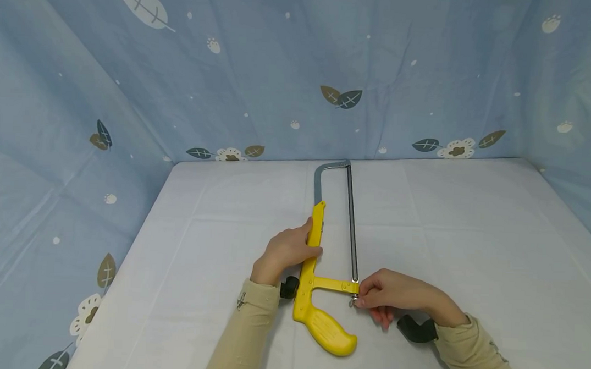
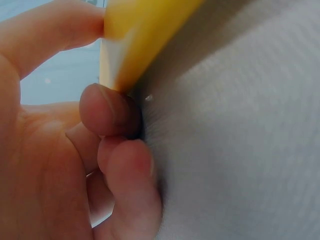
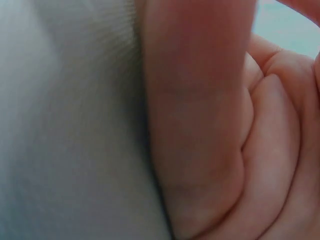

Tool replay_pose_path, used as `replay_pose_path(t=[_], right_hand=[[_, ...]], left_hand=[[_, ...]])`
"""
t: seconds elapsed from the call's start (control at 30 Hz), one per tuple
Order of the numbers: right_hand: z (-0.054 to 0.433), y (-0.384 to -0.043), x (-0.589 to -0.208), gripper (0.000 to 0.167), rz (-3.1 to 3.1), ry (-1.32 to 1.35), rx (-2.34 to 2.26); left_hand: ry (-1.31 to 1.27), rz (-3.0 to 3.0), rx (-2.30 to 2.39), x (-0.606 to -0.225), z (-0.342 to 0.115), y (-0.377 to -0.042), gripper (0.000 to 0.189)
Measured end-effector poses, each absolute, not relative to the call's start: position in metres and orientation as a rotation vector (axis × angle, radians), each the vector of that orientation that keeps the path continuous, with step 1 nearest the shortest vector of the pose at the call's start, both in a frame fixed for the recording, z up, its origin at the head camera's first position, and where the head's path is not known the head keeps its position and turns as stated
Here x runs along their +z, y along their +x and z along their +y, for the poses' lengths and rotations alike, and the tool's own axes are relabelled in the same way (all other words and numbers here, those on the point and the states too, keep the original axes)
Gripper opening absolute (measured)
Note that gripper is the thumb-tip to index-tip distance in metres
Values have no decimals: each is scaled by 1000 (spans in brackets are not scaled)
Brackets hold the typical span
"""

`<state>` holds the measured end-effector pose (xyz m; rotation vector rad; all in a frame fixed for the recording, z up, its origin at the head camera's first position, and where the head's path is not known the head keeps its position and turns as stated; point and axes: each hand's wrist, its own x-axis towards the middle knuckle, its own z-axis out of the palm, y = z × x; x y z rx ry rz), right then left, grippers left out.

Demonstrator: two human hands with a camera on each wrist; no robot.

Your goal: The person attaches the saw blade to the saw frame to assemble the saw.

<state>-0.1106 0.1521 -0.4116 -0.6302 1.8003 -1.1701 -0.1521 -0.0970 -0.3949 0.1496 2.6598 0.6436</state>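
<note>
A hacksaw [image 1: 303,286] with a yellow frame and handle lies flat on the white-covered table, its grey front bow pointing away from me. Its dark, straight blade [image 1: 351,220] runs along the right side. My left hand [image 1: 285,249] holds the yellow back of the frame between thumb and fingers. In the left wrist view, the yellow frame [image 2: 150,35] sits at the fingertips, close over the cloth. At the blade's near end, my right hand [image 1: 402,291] pinches the small metal wing nut [image 1: 353,301]. The right wrist view shows mostly curled fingers [image 3: 195,125], with the nut hidden.
A white cloth [image 1: 213,258] with fold lines covers the table. Blue curtains [image 1: 261,73] with leaf and flower prints hang behind it and at both sides. Black wrist mounts [image 1: 418,328] sit by the beige sleeves [image 1: 246,331].
</note>
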Motion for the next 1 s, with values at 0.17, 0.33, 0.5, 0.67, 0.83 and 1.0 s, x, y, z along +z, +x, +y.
replay_pose_path(t=[0.17,0.33,0.5,0.67,0.83,1.0], right_hand=[[153,-112,-412,20,1780,-648,-1182],[152,-111,-413,19,1803,-618,-1197],[150,-110,-412,21,1828,-589,-1204],[151,-110,-411,21,1837,-581,-1211],[151,-109,-412,22,1837,-581,-1207],[151,-109,-413,22,1846,-586,-1175]], left_hand=[[149,2664,648,-394,-97,-152,78],[154,2665,644,-393,-98,-151,78],[168,2664,641,-393,-98,-150,78],[169,2671,641,-394,-98,-150,78],[171,2671,638,-395,-98,-151,78],[172,2669,638,-395,-98,-151,78]])
